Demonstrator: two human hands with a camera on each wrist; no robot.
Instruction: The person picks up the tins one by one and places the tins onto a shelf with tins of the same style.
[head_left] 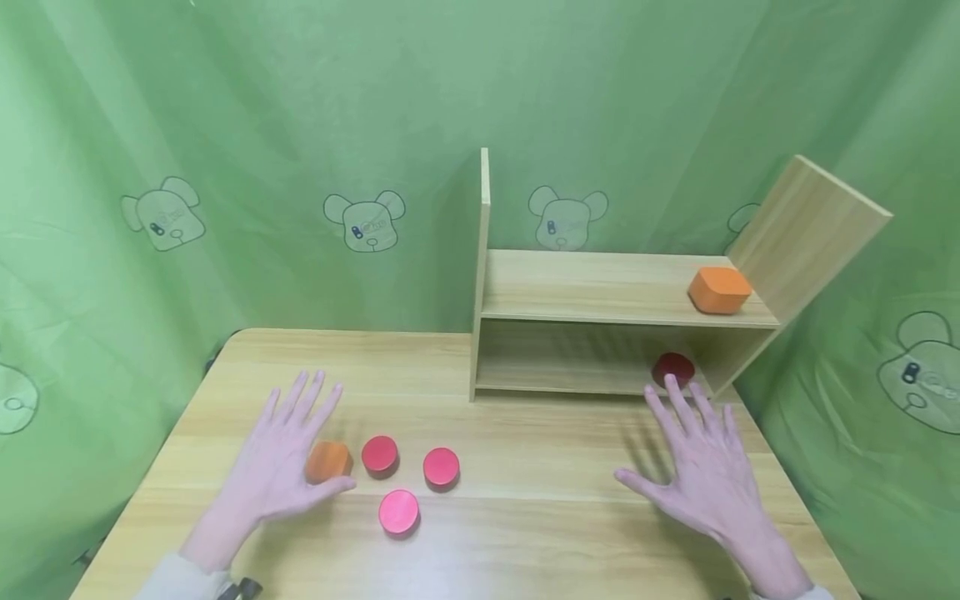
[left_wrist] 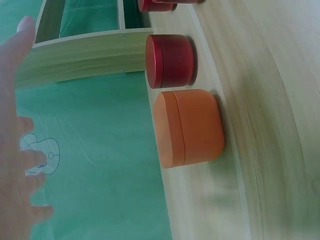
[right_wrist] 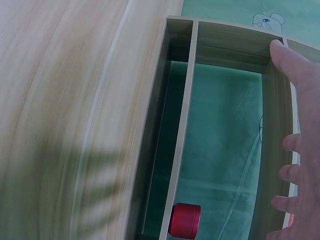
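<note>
My left hand hovers over the left of the table with fingers spread, holding nothing. Partly behind its thumb stands an orange rounded-square tin, seen whole as a lidded orange tin in the left wrist view. Beside it stand three round red tins: one nearest, one to the right, one in front. My right hand, fingers spread and holding nothing, is held in front of the shelf's right end. Just beyond its fingertips, a dark red round tin sits on the lower shelf board.
A wooden shelf unit stands at the back right of the table. Its right side panel leans outward. Another orange tin rests on the upper board. Green curtains with bear drawings hang around the table.
</note>
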